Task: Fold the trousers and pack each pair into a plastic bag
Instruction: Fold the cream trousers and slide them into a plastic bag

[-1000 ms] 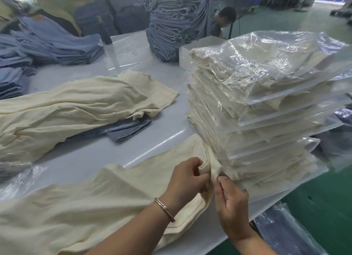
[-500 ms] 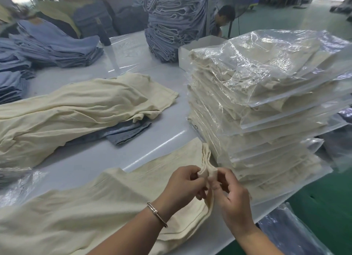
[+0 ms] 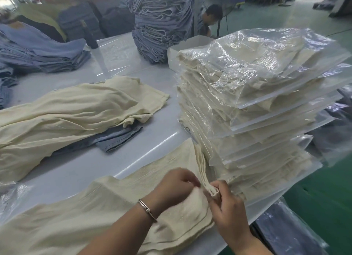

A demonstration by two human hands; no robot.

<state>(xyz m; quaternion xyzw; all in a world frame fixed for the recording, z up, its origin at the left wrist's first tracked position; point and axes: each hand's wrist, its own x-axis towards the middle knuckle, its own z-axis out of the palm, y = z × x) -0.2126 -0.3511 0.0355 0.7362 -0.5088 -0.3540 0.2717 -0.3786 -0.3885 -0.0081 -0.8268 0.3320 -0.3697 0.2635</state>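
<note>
A cream pair of trousers [image 3: 106, 212] lies stretched across the near edge of the white table [image 3: 80, 171]. Its leg hems are gathered at the right end, against a tall stack of bagged cream trousers [image 3: 257, 106]. My left hand [image 3: 177, 186], with a bracelet on the wrist, has its fingers curled on the cloth just left of the hems. My right hand [image 3: 226, 203] pinches the bunched hem ends between thumb and fingers. A pile of loose cream trousers [image 3: 72, 113] lies further back on the left.
Grey-blue trousers [image 3: 118, 138] stick out from under the loose cream pile. Stacks of blue jeans [image 3: 43, 51] stand at the back left, a tall one [image 3: 162, 22] at the back centre. A white box [image 3: 188, 45] and a person sit behind the bagged stack. Green floor lies right.
Both hands have slid along the hem ends towards me and slightly right, gathering the hems into a tighter bunch. The stacks have not moved.
</note>
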